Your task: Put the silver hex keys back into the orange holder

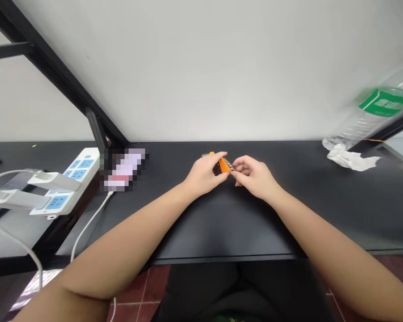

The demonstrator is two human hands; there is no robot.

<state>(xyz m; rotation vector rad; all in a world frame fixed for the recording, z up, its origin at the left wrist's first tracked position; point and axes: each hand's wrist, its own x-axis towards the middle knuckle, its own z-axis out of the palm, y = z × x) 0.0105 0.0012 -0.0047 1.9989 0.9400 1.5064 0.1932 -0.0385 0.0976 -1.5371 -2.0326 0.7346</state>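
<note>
My left hand is wrapped around an orange holder with a row of slim metal rods, which may be hex keys or drill bits. The rods' ends stick out on both sides of the holder, and my palm and fingers cover part of it. Close by on the right, my right hand pinches at the rod ends with thumb and forefinger, its other fingers curled. Which rod lies between those fingertips is too small to make out. Both hands are just above the black desk, near its middle.
At the left lies a white power strip with plugged-in chargers and a white cable leading to a blurred-out phone. A clear bottle with a green label and a crumpled tissue are at the right. Behind stands a pale wall.
</note>
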